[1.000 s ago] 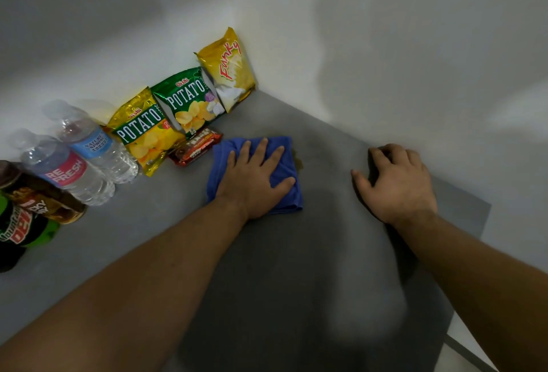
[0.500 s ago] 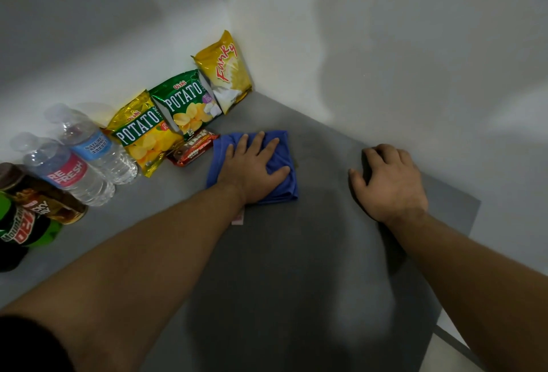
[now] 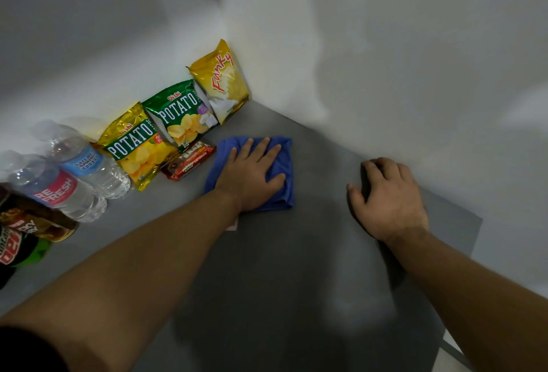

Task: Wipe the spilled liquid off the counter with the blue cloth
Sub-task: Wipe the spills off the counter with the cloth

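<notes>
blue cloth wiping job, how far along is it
Done: no liquid shows on the bare grey counter. In hand: the left hand presses flat on the blue cloth; the right hand rests on the counter. Left: anything under the cloth is hidden, so lift and check.

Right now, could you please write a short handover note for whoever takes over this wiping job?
Left hand lies flat on the blue cloth, pressing it onto the grey counter. Right hand rests on the counter by the wall, holding nothing.
The cloth sits beside the red snack bar.
Done: no liquid shows on the bare counter around the cloth.
Left: lift the cloth, check beneath, wipe again if wet.
</notes>
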`<state>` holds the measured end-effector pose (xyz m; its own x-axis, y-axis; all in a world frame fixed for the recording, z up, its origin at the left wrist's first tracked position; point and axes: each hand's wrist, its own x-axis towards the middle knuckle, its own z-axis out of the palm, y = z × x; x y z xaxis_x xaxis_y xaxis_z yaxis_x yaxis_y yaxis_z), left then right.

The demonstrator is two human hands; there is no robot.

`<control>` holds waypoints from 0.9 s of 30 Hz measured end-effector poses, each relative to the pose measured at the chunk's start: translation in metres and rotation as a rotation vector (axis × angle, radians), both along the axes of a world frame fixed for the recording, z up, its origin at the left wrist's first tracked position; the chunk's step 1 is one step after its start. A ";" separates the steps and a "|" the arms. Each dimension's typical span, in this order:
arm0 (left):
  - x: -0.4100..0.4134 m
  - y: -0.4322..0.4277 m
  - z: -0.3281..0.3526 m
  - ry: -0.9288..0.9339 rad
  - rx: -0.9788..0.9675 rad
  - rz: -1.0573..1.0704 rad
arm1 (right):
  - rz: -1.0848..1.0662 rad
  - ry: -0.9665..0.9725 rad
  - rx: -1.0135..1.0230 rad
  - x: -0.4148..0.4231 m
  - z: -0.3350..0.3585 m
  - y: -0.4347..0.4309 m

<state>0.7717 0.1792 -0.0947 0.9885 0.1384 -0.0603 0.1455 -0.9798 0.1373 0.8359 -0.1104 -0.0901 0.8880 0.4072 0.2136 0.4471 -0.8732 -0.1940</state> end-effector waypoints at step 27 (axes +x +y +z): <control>0.048 -0.028 0.002 0.086 0.059 -0.035 | 0.011 0.003 0.004 0.003 -0.003 -0.002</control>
